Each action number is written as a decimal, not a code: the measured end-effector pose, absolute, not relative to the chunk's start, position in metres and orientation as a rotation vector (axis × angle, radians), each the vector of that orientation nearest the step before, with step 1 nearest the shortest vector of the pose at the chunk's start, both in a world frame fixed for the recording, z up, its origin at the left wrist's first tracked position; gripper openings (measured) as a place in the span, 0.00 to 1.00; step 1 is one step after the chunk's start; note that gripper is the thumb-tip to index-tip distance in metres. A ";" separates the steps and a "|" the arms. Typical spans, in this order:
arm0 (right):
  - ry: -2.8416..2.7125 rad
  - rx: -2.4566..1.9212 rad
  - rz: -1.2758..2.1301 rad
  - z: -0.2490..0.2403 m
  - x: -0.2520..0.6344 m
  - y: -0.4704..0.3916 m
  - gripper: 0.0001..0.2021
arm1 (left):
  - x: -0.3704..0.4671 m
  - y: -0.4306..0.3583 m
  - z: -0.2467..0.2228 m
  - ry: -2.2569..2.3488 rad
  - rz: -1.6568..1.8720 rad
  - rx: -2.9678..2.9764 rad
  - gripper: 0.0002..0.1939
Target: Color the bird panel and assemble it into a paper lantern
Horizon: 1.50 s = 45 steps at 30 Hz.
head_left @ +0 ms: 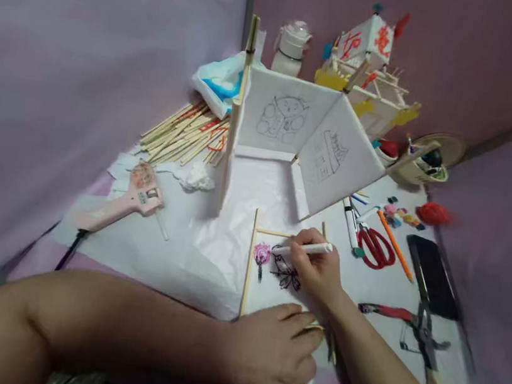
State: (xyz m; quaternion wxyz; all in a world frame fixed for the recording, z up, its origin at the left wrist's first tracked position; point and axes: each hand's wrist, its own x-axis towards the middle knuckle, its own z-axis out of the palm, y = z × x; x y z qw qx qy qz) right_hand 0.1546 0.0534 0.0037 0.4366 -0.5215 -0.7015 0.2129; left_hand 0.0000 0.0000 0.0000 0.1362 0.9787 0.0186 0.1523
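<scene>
My right hand [317, 264] is closed round a white marker pen [312, 249], its tip over a black butterfly outline [286, 272]. Beside the outline is a pink flower with a dark stem [262, 255]. Both drawings are on a white paper panel [263, 295] edged with thin wooden sticks, lying flat. My left hand [276, 354] grips the panel's near edge, fingers bent over it; a small white end of something shows beneath them. Beyond the panel stands a stick frame with white paper walls [291, 111] bearing pencil sketches.
At left lie a pink glue gun [141, 195] and a heap of wooden sticks [188, 135]. Red-handled scissors [376, 247], an orange pencil [394, 244], a phone [432, 274] and pliers [422, 330] lie at right. A bottle [290, 47] and a paper lantern model [365, 74] stand behind.
</scene>
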 end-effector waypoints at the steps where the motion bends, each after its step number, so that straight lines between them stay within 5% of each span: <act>1: -1.738 -1.304 0.533 0.004 0.155 0.053 0.10 | 0.000 0.000 -0.001 0.062 0.455 2.834 0.14; 45: -1.723 -1.252 0.639 0.005 0.154 0.048 0.09 | -0.002 -0.004 -0.007 0.095 0.479 2.843 0.16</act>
